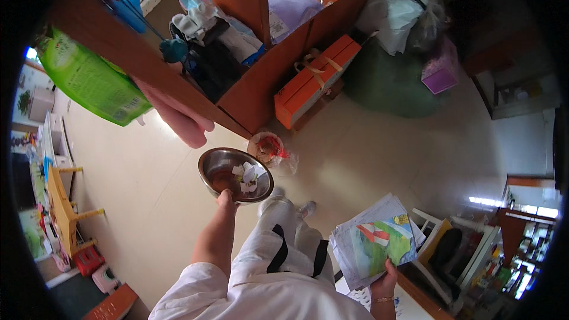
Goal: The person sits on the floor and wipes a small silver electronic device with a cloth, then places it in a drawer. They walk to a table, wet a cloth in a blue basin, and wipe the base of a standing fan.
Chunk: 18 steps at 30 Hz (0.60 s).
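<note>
My left hand (pixel 226 198) grips the near rim of a stainless steel bowl (pixel 205 165), thumb over the edge. White scraps (pixel 249 178), perhaps torn paper, lie inside the bowl toward its right. In my right hand (pixel 386 281) is a stack of papers (pixel 346 249), topped by a colourful picture sheet (pixel 382 242) in green, blue and red. The bowl hangs above the floor, close to a small bin with a plastic liner (pixel 269 146) that has red and brown matter in it. My right wrist wears a bracelet.
Ahead stands a reddish-brown wooden cabinet (pixel 240 106) with bags and cloths on its shelves. An orange box with ribbon (pixel 315 82) sits beside it. Pink fabric (pixel 178 120) and a green package (pixel 93 80) hang left. Behind my right hand is a white-framed chair or rack (pixel 475 253).
</note>
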{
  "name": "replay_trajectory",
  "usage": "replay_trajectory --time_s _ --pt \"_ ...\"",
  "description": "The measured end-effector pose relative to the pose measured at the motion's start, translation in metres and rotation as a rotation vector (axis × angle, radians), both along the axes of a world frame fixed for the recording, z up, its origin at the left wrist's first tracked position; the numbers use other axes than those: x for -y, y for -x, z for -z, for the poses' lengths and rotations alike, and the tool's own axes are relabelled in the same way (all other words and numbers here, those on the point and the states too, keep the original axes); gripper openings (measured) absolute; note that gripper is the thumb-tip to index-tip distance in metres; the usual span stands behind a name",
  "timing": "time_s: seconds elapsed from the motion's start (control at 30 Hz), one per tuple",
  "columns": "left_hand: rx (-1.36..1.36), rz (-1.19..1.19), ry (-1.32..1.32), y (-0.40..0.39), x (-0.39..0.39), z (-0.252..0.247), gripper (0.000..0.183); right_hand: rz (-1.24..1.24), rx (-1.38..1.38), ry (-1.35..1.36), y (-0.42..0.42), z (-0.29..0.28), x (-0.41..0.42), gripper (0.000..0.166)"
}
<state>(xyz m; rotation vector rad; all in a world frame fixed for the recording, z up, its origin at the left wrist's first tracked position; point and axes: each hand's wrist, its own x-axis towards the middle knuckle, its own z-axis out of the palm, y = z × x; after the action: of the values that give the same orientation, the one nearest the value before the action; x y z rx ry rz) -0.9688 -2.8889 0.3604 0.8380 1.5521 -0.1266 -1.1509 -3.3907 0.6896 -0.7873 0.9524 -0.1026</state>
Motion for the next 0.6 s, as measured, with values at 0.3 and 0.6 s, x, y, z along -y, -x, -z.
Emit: replay_trajectory --time_s 0.3,0.6 --pt "-0.151 -0.148 -0.018 -0.038 0.042 0.041 0.073 -0.068 -0.138 -0.046 -0.065 0.018 0.050 0.057" --pt "-0.227 -0.509 -0.186 -0.074 0.086 0.047 0.059 -0.119 -0.175 0.013 -0.113 0.013 0.050 0.061"
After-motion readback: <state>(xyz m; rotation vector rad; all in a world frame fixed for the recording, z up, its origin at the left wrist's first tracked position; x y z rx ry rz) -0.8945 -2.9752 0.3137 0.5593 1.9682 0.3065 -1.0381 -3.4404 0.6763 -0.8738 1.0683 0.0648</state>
